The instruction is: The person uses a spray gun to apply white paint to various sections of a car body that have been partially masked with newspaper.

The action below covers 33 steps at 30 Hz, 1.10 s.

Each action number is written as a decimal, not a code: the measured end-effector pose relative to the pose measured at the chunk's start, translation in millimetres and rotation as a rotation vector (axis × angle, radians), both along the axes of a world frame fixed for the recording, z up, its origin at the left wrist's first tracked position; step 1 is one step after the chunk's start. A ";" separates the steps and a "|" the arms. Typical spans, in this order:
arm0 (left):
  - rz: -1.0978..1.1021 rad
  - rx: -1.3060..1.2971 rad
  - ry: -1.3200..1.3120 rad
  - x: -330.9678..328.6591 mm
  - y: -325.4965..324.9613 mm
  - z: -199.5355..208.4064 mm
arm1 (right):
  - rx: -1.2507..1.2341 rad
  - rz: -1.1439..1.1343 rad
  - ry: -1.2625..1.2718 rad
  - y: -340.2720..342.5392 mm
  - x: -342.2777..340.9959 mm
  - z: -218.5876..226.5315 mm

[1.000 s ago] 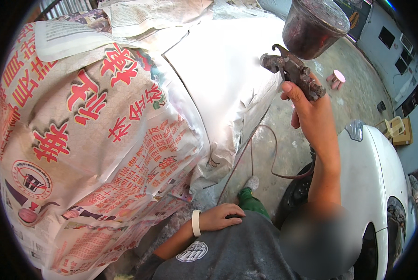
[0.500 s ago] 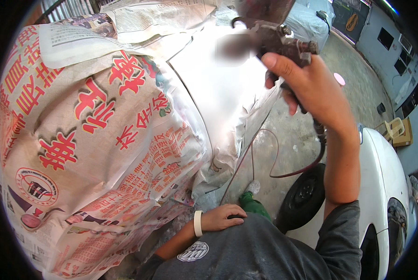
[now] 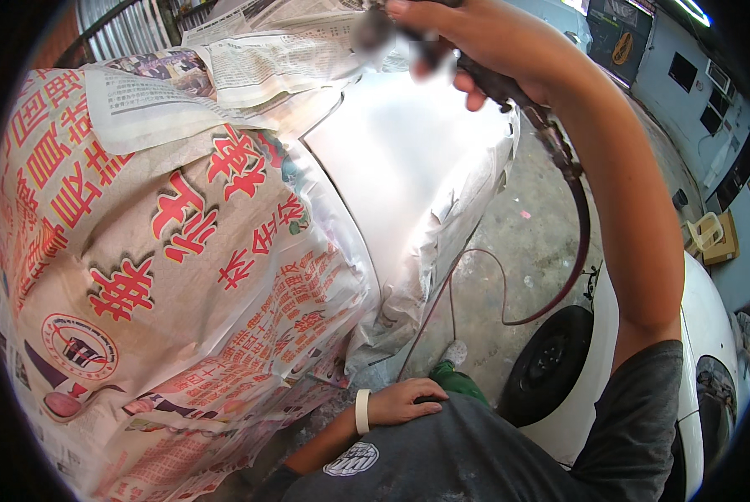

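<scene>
High at the top of the view, my right hand [image 3: 509,38] is wrapped round a dark spray gun [image 3: 502,86]. The gun's front is blurred and partly cut off by the upper edge. From its handle hangs a dark red hose [image 3: 581,243]. Below and left of the gun is a glossy white car panel [image 3: 412,167], bordered by masking paper; the gun is apart from it. My left hand [image 3: 404,402], with a white band at the wrist, lies on the front of my grey shirt, holding nothing, its fingers loosely extended.
Printed newspaper sheets [image 3: 191,284] cover the car body on the left. A loose wheel [image 3: 550,364] leans by a white car [image 3: 699,335] on my right. The thin hose loops over the concrete floor [image 3: 529,217]. A chair [image 3: 703,232] and a cardboard box [image 3: 726,238] stand by the far wall.
My right hand has carried the spray gun up and to the left, towards the panel's far edge, and the hose has followed. My left hand stays on my shirt.
</scene>
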<state>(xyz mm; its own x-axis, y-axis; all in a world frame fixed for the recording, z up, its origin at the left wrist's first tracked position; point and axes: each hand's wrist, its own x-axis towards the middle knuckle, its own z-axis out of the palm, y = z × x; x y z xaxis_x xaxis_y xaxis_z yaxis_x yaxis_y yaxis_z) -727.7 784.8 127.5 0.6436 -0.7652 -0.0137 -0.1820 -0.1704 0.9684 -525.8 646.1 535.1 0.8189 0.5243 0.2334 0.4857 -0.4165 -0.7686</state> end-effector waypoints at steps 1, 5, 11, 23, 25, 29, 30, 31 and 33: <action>-0.002 -0.009 0.001 1.1 -0.7 -0.3 | -0.003 -0.002 0.007 5.3 3.7 -0.1; -0.005 -0.028 0.010 3.0 -3.6 2.6 | -0.042 -0.085 0.056 10.8 31.6 -1.4; 0.052 -0.052 0.011 -2.7 1.3 -0.6 | -0.100 -0.275 -0.066 -12.8 54.3 -4.3; 0.010 -0.042 0.036 -3.0 1.2 1.0 | -0.076 -0.367 -0.188 -63.8 47.5 -41.7; -0.006 -0.025 0.050 -2.0 -2.7 -0.4 | -0.032 -0.255 -0.157 -59.5 17.0 -45.0; -0.038 -0.001 0.051 6.0 -10.9 -0.9 | 0.119 0.056 0.050 -56.5 -12.5 -50.3; -0.039 0.008 0.051 8.2 -13.0 0.7 | 0.153 0.116 0.082 -59.3 -14.0 -52.3; -0.036 0.016 0.053 10.0 -14.8 1.6 | 0.175 0.088 0.100 -60.2 -14.2 -54.2; -0.020 0.033 0.076 14.3 -17.1 2.2 | 0.133 0.056 0.066 -68.1 3.0 -61.7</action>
